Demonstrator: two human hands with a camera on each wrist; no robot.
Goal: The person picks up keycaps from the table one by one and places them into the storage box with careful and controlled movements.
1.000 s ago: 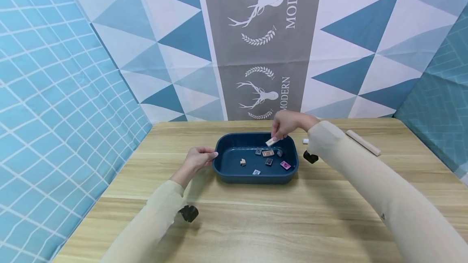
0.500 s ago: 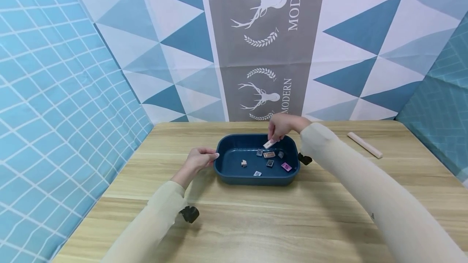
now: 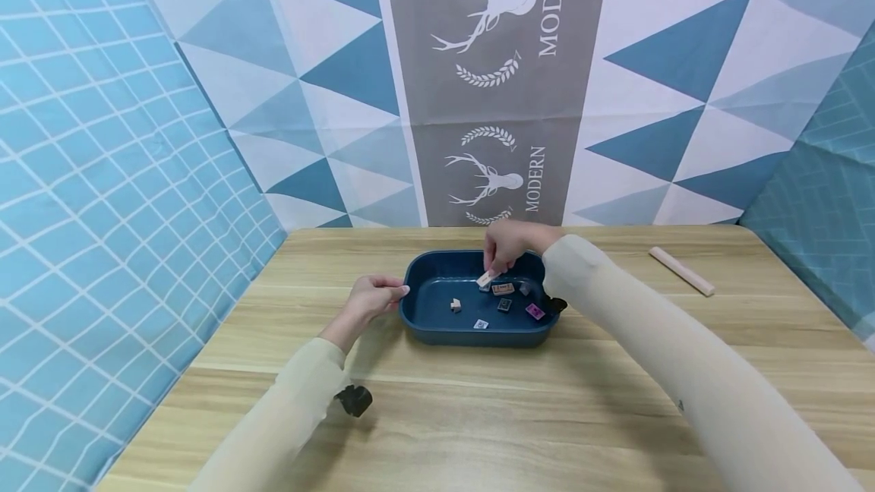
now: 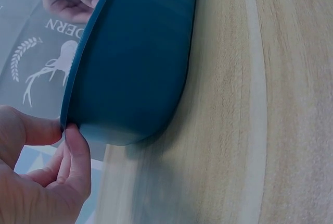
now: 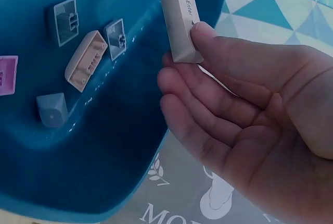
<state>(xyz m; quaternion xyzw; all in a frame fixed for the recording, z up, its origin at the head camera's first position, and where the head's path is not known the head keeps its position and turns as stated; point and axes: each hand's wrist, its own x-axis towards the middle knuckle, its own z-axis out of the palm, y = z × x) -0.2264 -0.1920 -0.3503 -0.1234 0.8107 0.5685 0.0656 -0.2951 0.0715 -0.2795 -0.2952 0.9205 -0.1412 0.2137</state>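
Note:
My left hand (image 3: 369,298) pinches the left rim of a dark blue tray (image 3: 478,337) between thumb and fingers; the left wrist view shows that grip close up. Over the tray's back part, my right hand (image 3: 504,245) holds a long beige Enter keycap (image 5: 179,23) between thumb and fingers, its lettered side showing. Beneath lie several loose keycaps: a long beige one (image 5: 87,60) with its hollow underside up, a pink one (image 5: 7,75), a grey one (image 5: 52,110) and dark ones (image 5: 65,22). A small beige keycap (image 3: 455,305) sits apart on the left.
A pale stick-like bar (image 3: 682,270) lies on the wooden table (image 3: 437,416) at the back right. Patterned cloth (image 3: 492,97) hangs behind the table. A black wrist device (image 3: 355,400) sits below the left sleeve.
My right hand has moved left over the tray with the Enter keycap. A small white thing right of the tray is no longer visible. My left hand keeps its hold on the rim.

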